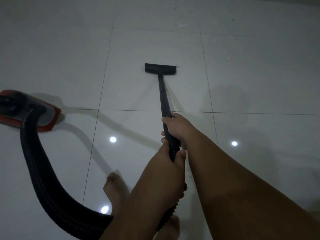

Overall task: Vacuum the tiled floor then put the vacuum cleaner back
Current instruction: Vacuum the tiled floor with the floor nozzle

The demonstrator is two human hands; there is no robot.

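Glossy white tiles cover the floor (pixel 69 58), dim, with ceiling lights mirrored in them as bright spots. Your vacuum wand (pixel 162 99) runs forward from your two hands, and its flat black floor head (pixel 160 68) sits on a tile well ahead of your grip, just beside a few pale crumbs (pixel 179 66) at its right end. More specks lie scattered farther ahead and to the right. Your right hand (pixel 176 129) is the forward grip, fingers wrapped closed around the wand where it meets the ribbed section. Your left hand (pixel 166 163) is closed around the ribbed hose (pixel 45 170) just behind it, thumb laid over the top. From there the hose drops under your left forearm, then loops back and left across the floor to the red and black vacuum body (pixel 22 108), which rests on the tiles well to the left of your grip at the frame's edge. Below your left arm, your bare foot (pixel 114 189) stands on the tile.
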